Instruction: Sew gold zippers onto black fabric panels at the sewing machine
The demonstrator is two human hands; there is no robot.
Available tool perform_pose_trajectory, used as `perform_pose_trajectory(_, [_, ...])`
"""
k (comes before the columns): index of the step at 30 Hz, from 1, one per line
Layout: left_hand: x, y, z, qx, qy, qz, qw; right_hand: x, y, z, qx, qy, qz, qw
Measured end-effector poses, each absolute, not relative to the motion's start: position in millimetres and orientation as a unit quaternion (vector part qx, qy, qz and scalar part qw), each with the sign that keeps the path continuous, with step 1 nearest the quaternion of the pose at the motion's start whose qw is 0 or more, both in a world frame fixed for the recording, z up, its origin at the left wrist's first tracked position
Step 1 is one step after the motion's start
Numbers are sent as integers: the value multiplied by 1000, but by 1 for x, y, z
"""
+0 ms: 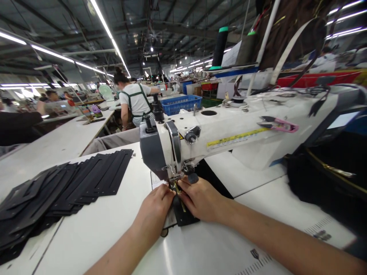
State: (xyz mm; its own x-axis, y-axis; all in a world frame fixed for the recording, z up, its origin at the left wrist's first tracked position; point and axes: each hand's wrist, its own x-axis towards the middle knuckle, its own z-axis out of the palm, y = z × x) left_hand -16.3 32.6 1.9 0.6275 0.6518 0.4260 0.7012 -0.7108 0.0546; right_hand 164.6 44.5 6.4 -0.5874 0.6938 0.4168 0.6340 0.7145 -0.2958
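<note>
A black panel [186, 218] with a gold zipper [180, 198] down its middle lies under the needle area of a white sewing machine [229, 130]. At the left edge of the panel, my left hand [156, 204] has its fingers bent and pressed down close to the presser foot. Thumb and fingers of my right hand [200, 196] are together on the panel, right of the zipper. More black material [213, 177] extends behind my right hand. The fingertips are partly hidden by the machine head and by each other.
Overlapping black pieces [97, 173] spread over the table's left side. Pink-handled snips [279, 124] rest on the machine arm. Dark fabric with a zipper [329, 172] lies at right. Beyond the machine are a blue basket [182, 104] and a person [136, 99] in a green-strapped apron.
</note>
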Motion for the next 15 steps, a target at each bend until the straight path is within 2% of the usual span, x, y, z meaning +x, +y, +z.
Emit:
perform_pose_trajectory(6, [-17,33,1,-900,-380,-203,62,162,56,0,-389,-885,48,252])
perform_pose_trajectory(15, [-15,22,-2,-897,-368,-224,96,160,57,1,-397,-867,113,279])
